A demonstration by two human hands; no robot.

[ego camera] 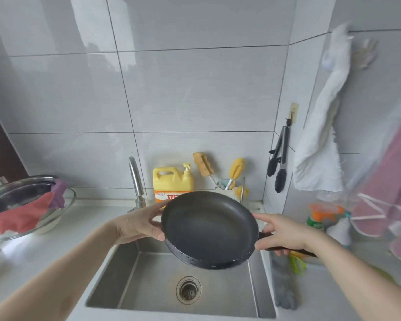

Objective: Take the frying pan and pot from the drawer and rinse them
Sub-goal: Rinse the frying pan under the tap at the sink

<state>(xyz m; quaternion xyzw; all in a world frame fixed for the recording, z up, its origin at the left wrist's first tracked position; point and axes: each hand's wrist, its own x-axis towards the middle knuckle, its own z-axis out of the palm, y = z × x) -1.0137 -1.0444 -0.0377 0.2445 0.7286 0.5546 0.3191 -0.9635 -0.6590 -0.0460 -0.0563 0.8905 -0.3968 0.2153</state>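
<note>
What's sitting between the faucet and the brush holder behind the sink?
In the head view, a yellow dish soap jug stands between the faucet and the brush holder, its lower part hidden behind the frying pan.

Bare forearms — no sleeves, hands [139,224] ungloved.

White countertop [97,218] with inset steel sink [148,286]; on it: yellow detergent jug [171,181] behind faucet [136,181], brush caddy [227,191] at back, steel bowls [28,205] left, spray bottles [329,223] right.
</note>
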